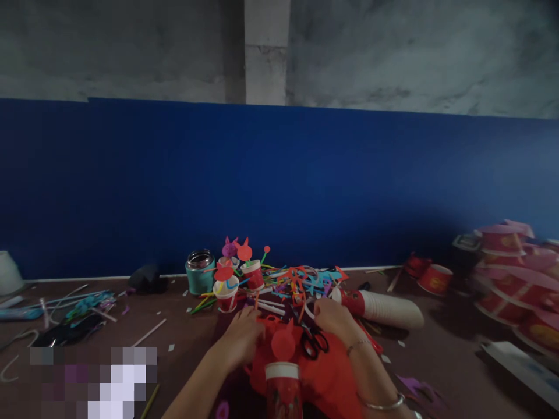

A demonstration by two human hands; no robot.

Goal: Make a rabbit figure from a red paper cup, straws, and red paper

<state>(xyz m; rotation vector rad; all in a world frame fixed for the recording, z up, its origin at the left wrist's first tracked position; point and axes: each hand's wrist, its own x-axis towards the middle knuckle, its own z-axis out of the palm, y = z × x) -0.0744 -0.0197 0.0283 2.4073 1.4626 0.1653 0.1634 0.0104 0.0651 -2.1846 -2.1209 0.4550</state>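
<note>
My left hand (247, 333) is over the left edge of the red sheet (329, 372), fingers curled down; what they grip, if anything, is hidden. To the right, my right hand (334, 319) bends its fingers in beside a white ring (310, 308), and I cannot make out what is in them. Between the hands lie black-handled scissors (314, 344) on the red sheet. Closest to me stands a red paper cup (283, 393) with a white rim. A round red cutout with pointed ears (283, 343) shows just above that rim.
Decorated cups (227, 297) and a teal jar (200, 276) stand behind my left hand. Colourful scraps (301, 282) are heaped ahead. A stack of paper cups (388, 308) lies right, before red-and-pink cup pieces (519, 279). A blue wall panel (279, 186) backs the table.
</note>
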